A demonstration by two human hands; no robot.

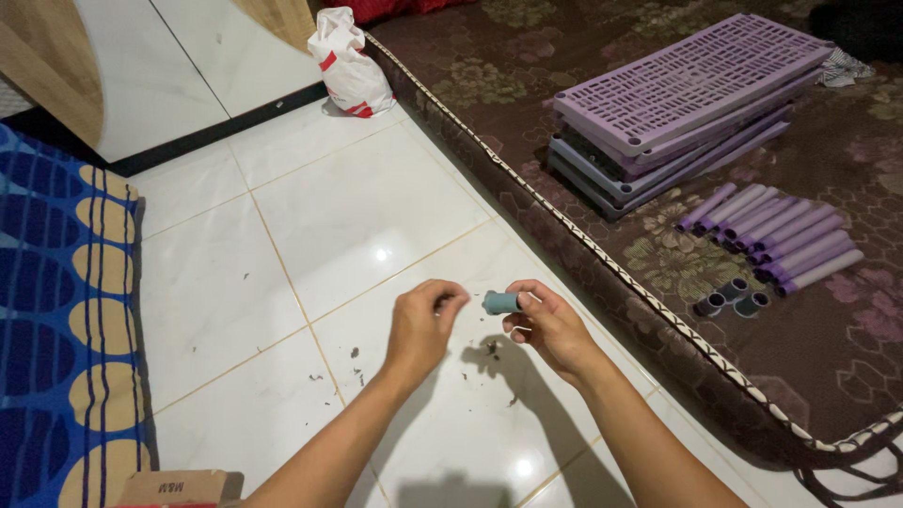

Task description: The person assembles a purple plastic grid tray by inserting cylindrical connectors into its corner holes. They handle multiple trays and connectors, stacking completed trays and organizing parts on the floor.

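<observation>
right hand (550, 325) pinched a short grey-blue tube (501, 302) by its right end, fingers closed on it, tube lying sideways in the air above the white tile floor (357, 216). left hand (423, 325) sat just left of the tube, fingertips bunched close to its open end; could not tell if they touched it or held anything. dark crumbs (357, 372) lay scattered on the tiles under the hands. to the right, a brown floral mattress (828, 348) carried a stack of purple slotted shelves (682, 99), a row of purple rods (776, 235) and three small grey caps (732, 296) just beside the rods. a white bag (348, 66) stood at the mattress corner by the wall. blue patterned mat (66, 310) at left, cardboard box (179, 489) at the bottom edge.
</observation>
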